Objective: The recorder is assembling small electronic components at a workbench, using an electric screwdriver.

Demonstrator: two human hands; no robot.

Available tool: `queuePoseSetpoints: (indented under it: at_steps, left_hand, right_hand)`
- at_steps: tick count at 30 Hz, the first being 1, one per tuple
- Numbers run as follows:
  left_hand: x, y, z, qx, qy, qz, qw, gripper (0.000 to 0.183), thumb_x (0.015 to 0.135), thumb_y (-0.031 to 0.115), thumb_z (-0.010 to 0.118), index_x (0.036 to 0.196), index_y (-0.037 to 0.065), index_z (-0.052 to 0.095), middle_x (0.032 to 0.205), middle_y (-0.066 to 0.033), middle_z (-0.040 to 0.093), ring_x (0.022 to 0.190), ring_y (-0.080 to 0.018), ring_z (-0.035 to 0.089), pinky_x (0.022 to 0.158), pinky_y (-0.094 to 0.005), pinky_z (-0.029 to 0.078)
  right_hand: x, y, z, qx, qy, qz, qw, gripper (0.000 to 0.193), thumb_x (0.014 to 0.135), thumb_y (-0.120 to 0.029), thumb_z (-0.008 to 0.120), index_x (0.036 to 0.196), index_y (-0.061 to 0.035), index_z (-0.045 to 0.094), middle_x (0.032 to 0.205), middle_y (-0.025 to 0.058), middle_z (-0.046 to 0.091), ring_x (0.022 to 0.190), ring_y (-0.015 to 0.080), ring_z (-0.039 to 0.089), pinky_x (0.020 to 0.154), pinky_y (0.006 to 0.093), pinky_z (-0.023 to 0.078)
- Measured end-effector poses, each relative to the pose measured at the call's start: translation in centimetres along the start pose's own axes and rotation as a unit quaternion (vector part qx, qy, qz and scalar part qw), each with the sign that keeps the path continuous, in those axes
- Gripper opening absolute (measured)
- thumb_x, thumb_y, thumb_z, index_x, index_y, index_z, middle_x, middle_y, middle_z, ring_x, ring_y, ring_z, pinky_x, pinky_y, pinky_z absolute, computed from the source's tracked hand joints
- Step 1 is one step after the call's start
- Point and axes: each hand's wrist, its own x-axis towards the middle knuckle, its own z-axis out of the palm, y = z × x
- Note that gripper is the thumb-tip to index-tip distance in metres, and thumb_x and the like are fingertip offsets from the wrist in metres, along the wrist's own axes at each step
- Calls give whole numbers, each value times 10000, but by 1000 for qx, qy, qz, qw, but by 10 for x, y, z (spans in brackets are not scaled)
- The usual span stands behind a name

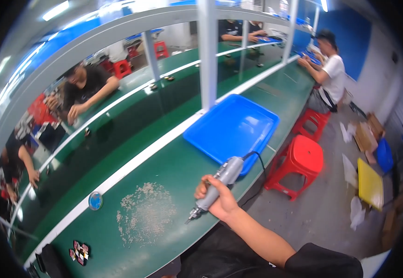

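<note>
My right hand [217, 197] is wrapped round a grey electric screwdriver [228, 172], held above the front edge of the green bench [183, 162]. Its bit points down and to the left, and a black cord runs from its back end. Left of the tip, a loose patch of tiny pale screws or similar small parts [148, 211] is spread over the bench; they are too small to name surely. Behind the screwdriver lies a blue plastic tray [231, 127] with nothing visible in it. My left hand does not show.
A small round blue dish [95, 200] sits by the white rail. Small dark-and-red pieces [79, 252] and a black object [53, 262] lie at the near left. Red stools [306, 155] stand to the right. Co-workers sit across and farther along; a white post [207, 55] rises behind the tray.
</note>
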Motion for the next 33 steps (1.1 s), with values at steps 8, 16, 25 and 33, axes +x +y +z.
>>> queuePoseSetpoints:
  at_steps: [8,16,25,33]
  left_hand:
    - [-136,253,-192,158,-163,72,971,276,923,291,647,991,48,759,896,-139,738,825,-322,705,745,-358,560]
    - [-151,383,-275,221,-264,461,818,316,1000,236,542,996,-37,701,959,-179,705,1053,-360,642,881,-423,536]
    - [-153,420,-297,179,-261,767,558,180,774,155,631,744,-21,650,739,-163,641,814,-317,631,789,-399,478]
    - [-143,393,-313,75,-88,810,575,169,794,186,609,728,31,613,733,-118,591,779,-293,586,748,-388,436]
  right_hand:
    - [9,-29,-5,93,-53,-14,994,153,898,-192,650,899,-62,569,732,60,498,712,189,487,774,339,428]
    - [41,-32,79,23,-156,-59,986,437,958,-439,560,1096,-26,595,910,137,589,903,260,561,926,404,453]
    - [150,14,89,-202,-104,95,969,745,915,-687,470,1264,-37,571,983,74,567,869,180,527,749,362,462]
    - [188,23,62,-173,-68,100,978,718,920,-593,522,1357,-24,507,887,66,549,713,160,539,665,303,468]
